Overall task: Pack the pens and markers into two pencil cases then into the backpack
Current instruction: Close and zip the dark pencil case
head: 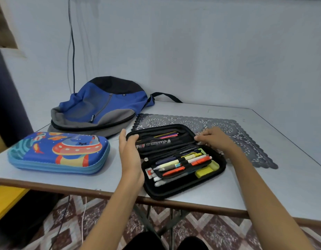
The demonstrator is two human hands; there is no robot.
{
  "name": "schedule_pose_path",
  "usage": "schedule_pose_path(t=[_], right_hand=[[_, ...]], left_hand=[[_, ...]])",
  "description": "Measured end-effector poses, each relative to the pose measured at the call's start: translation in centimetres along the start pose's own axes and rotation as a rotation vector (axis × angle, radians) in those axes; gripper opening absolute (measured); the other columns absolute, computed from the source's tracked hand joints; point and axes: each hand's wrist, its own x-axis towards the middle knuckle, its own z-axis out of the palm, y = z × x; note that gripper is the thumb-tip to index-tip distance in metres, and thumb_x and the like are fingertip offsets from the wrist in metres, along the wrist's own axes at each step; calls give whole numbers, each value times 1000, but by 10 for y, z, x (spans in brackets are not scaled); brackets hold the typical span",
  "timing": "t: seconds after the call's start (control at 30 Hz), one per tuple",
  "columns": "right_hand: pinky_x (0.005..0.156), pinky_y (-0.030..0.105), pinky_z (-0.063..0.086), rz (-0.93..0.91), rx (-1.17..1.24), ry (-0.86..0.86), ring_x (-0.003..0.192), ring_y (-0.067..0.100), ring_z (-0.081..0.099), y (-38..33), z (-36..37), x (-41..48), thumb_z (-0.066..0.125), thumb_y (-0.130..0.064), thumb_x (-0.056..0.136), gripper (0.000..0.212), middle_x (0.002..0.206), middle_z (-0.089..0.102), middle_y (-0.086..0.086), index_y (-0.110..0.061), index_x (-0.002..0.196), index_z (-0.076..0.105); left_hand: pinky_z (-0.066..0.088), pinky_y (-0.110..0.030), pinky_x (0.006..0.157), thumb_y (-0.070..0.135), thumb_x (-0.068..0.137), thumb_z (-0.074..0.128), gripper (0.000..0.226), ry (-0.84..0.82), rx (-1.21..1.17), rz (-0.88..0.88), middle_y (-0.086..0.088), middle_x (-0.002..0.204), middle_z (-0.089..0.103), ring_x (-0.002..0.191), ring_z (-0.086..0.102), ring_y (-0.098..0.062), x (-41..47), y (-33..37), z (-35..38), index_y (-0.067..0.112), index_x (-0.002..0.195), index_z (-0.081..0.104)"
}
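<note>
A black pencil case (183, 188) lies open near the table's front edge, its lid raised at the back. Several pens and markers (181, 163) sit under elastic bands in the lower half, and a few more lie in the lid. My left hand (129, 156) grips the lid's left edge, thumb curled over the rim. My right hand (215, 139) holds the lid's right corner with its fingers bent. To the left, a blue cartoon pencil case (58, 152) lies closed. A blue, grey and black backpack (102, 107) lies flat at the back left.
A dark lace placemat (246, 138) covers the table's right middle, partly under the black case. The table's front edge (66, 185) runs just below the cases. A wall stands close behind, with cables hanging down it at the left.
</note>
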Motion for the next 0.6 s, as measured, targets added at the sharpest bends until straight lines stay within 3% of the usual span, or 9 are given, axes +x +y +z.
schedule_pose_path(t=[0.1, 0.13, 0.2, 0.27, 0.3, 0.33, 0.4, 0.5, 0.6], right_hand=[[39, 20, 41, 74, 70, -42, 42, 14, 53, 1, -5, -3, 69, -15, 87, 25, 53, 63, 4, 10, 88, 70], [36, 20, 40, 96, 104, -62, 39, 14, 52, 1, -7, -4, 69, -13, 87, 22, 51, 62, 5, 10, 89, 69], [33, 20, 41, 139, 162, -111, 37, 15, 52, 1, -10, -6, 67, -11, 89, 19, 51, 61, 9, 8, 89, 67], [34, 21, 42, 178, 218, -163, 37, 17, 52, 0, -14, -9, 65, -12, 90, 21, 52, 60, 12, 8, 85, 64], [34, 21, 43, 190, 231, -177, 37, 17, 51, 0, -16, -10, 65, -14, 91, 24, 52, 59, 13, 8, 83, 63], [34, 21, 43, 199, 230, -178, 37, 17, 51, 0, -16, -10, 66, -17, 91, 28, 52, 58, 13, 9, 82, 63], [35, 21, 42, 193, 230, -132, 36, 15, 51, -1, -15, -9, 66, -21, 91, 32, 54, 59, 13, 11, 83, 63], [37, 19, 43, 123, 265, -5, 38, 11, 53, -1, -8, -7, 68, -20, 90, 26, 64, 63, 13, 6, 95, 64], [40, 17, 43, 97, 284, 48, 39, 8, 53, -4, 0, -9, 70, -27, 88, 28, 69, 65, 8, -6, 105, 62]], left_hand=[[49, -37, 99, 23, 97, 49, 48, -43, 73, -50, 1, 138, 56, 118, 59, -18, 31, 6, 3, 29, 144, 40], [51, -33, 91, 24, 97, 49, 38, -69, 98, -74, 3, 124, 62, 105, 63, -14, 39, 9, 4, 29, 135, 47], [48, -22, 58, 26, 98, 46, 9, -134, 177, -91, 4, 88, 60, 65, 62, -8, 54, 13, 6, 25, 105, 52], [41, -14, 41, 22, 99, 44, 14, -162, 241, -108, 5, 75, 56, 46, 58, -4, 64, 15, 10, 25, 85, 47], [41, -13, 40, 18, 99, 45, 19, -179, 272, -120, 5, 76, 56, 47, 59, -3, 70, 16, 11, 26, 82, 45], [44, -14, 44, 14, 98, 46, 18, -192, 295, -125, 4, 81, 56, 56, 62, -5, 76, 16, 10, 26, 85, 47], [53, -23, 68, 9, 96, 49, 19, -251, 388, -142, 0, 104, 59, 86, 63, -13, 88, 14, 7, 22, 110, 52], [50, -37, 93, 7, 91, 58, 55, -298, 601, -146, -5, 125, 56, 108, 58, -22, 99, 11, -2, 16, 142, 41], [44, -44, 106, 11, 83, 74, 71, -299, 689, -85, -8, 136, 50, 120, 54, -27, 100, 11, -4, 16, 145, 40]])
